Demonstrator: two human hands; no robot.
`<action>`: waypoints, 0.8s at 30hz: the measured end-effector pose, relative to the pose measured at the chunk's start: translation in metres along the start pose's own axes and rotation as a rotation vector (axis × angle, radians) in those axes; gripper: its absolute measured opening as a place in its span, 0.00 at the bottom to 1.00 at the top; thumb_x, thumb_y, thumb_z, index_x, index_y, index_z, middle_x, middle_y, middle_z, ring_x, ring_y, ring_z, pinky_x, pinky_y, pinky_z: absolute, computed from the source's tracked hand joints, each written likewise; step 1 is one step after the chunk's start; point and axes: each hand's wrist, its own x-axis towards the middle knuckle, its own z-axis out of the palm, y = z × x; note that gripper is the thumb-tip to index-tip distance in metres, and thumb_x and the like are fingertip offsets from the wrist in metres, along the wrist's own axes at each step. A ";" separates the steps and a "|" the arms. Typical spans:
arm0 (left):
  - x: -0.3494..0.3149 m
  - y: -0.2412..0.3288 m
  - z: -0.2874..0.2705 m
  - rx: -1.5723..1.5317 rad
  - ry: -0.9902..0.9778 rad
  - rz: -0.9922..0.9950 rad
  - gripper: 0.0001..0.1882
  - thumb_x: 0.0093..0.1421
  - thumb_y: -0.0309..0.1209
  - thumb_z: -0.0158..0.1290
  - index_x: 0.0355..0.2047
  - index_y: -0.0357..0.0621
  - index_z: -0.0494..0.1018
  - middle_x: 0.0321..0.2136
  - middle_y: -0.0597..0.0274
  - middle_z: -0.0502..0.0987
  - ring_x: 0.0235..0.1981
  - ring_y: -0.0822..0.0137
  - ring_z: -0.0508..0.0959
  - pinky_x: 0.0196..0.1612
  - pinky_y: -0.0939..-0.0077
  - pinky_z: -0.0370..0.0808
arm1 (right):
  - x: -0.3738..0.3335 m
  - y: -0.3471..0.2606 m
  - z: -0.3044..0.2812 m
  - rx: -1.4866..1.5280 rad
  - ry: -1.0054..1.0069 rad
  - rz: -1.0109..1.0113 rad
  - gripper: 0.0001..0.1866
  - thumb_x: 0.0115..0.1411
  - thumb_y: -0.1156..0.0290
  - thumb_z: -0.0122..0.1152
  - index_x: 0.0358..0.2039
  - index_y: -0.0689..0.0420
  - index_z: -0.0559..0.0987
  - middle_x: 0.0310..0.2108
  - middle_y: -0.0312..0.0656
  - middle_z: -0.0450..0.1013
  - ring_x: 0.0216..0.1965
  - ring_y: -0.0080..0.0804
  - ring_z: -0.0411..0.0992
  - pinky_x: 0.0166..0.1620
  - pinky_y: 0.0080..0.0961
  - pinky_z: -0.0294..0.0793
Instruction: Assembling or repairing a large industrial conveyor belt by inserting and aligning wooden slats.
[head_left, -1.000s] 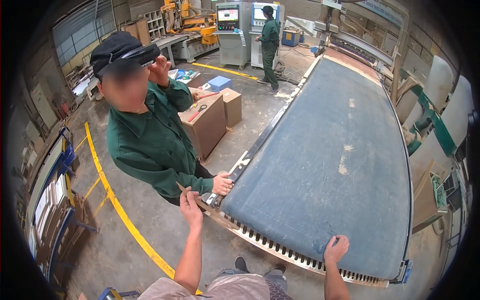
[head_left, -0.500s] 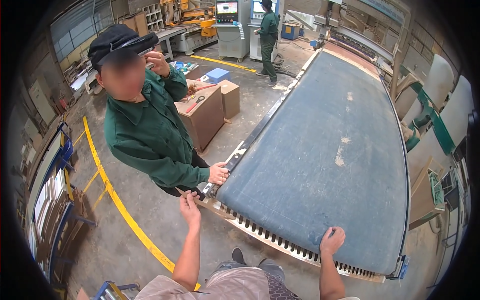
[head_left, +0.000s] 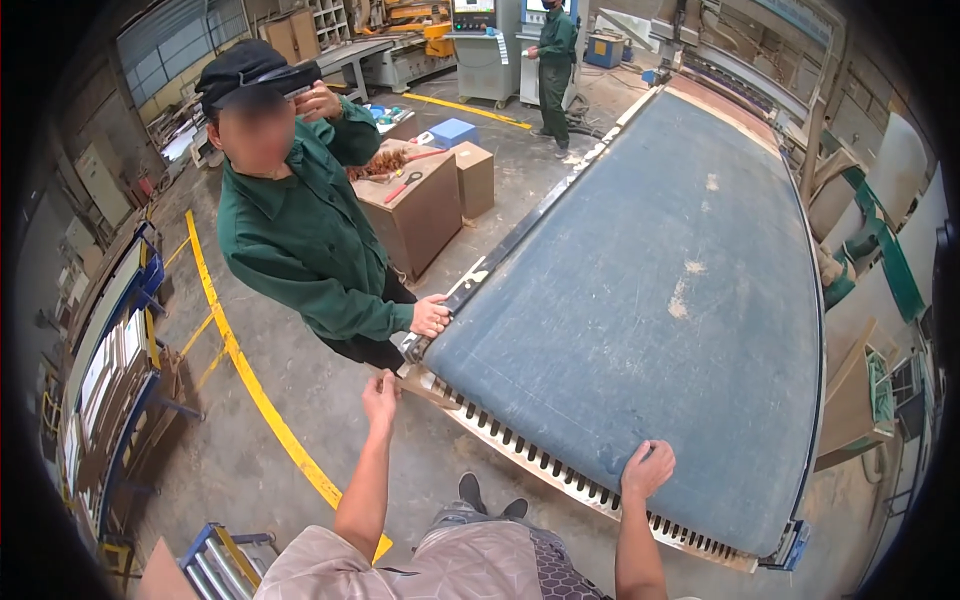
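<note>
My left hand [head_left: 380,402] is raised beside the near left corner of a long machine table with a blue-grey belt [head_left: 600,300]. Its fingers are curled together, close to the end of a brown board strip [head_left: 428,388] on the table's edge. Whether they touch the strip or hold anything small is hard to see. My right hand [head_left: 648,468] rests on the belt near its front end, fingers loosely bent and thumb apart, holding nothing visible. A co-worker in a green jacket stands to the left, one hand [head_left: 430,315] on the table's corner and the other raised to the head.
A slotted edge [head_left: 540,465] runs along the table's front. Behind the co-worker stand brown boxes [head_left: 420,225] with red-handled tools on top. Another person [head_left: 553,85] stands by control cabinets at the back. A roller stand [head_left: 225,560] is at lower left, beside a yellow floor line [head_left: 255,395].
The view has shifted slightly. The brown strip's end, which showed beyond my left fingers, now lies to their right. My right hand stays on the belt.
</note>
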 end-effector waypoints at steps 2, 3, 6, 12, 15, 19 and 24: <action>-0.001 0.000 -0.002 -0.017 -0.001 0.021 0.20 0.69 0.44 0.54 0.41 0.35 0.75 0.31 0.61 0.78 0.28 0.72 0.77 0.31 0.76 0.76 | -0.002 0.002 0.002 0.006 -0.034 -0.006 0.10 0.65 0.66 0.56 0.42 0.56 0.75 0.49 0.47 0.72 0.56 0.49 0.66 0.59 0.47 0.62; 0.002 -0.002 -0.006 0.011 0.032 0.075 0.20 0.70 0.44 0.53 0.43 0.35 0.74 0.30 0.61 0.79 0.26 0.72 0.78 0.29 0.76 0.75 | -0.003 -0.001 0.004 0.005 -0.046 0.008 0.10 0.65 0.66 0.56 0.43 0.56 0.76 0.50 0.47 0.72 0.57 0.49 0.66 0.60 0.47 0.62; 0.007 0.002 -0.009 0.100 0.012 0.168 0.21 0.71 0.44 0.51 0.47 0.35 0.72 0.34 0.56 0.80 0.23 0.70 0.79 0.27 0.76 0.77 | 0.000 0.000 0.003 0.000 -0.077 0.001 0.11 0.66 0.65 0.56 0.45 0.57 0.76 0.53 0.47 0.71 0.59 0.49 0.65 0.61 0.47 0.61; 0.018 -0.004 -0.020 0.204 0.121 0.357 0.16 0.70 0.39 0.53 0.44 0.36 0.75 0.29 0.58 0.81 0.22 0.70 0.79 0.28 0.76 0.73 | 0.001 -0.005 0.008 0.055 -0.104 -0.079 0.13 0.67 0.64 0.55 0.46 0.57 0.77 0.55 0.48 0.71 0.60 0.50 0.65 0.62 0.48 0.60; 0.011 0.003 -0.014 0.241 0.103 0.257 0.15 0.68 0.37 0.54 0.42 0.35 0.77 0.29 0.58 0.81 0.23 0.71 0.77 0.27 0.76 0.72 | -0.001 0.001 0.004 0.061 -0.078 -0.105 0.13 0.67 0.64 0.55 0.46 0.57 0.77 0.56 0.49 0.71 0.60 0.51 0.64 0.63 0.48 0.59; 0.000 0.015 -0.001 0.166 0.056 0.203 0.14 0.67 0.36 0.54 0.41 0.35 0.77 0.28 0.60 0.80 0.21 0.72 0.76 0.25 0.75 0.72 | 0.003 0.006 0.003 0.057 -0.087 -0.066 0.13 0.67 0.64 0.55 0.46 0.57 0.77 0.56 0.49 0.70 0.60 0.52 0.64 0.64 0.48 0.59; 0.010 0.007 -0.010 0.189 0.013 0.213 0.13 0.65 0.35 0.55 0.39 0.35 0.78 0.26 0.62 0.79 0.19 0.73 0.74 0.24 0.75 0.70 | 0.004 -0.001 -0.004 0.062 -0.075 -0.068 0.12 0.67 0.65 0.54 0.45 0.58 0.77 0.55 0.51 0.71 0.60 0.52 0.64 0.63 0.48 0.59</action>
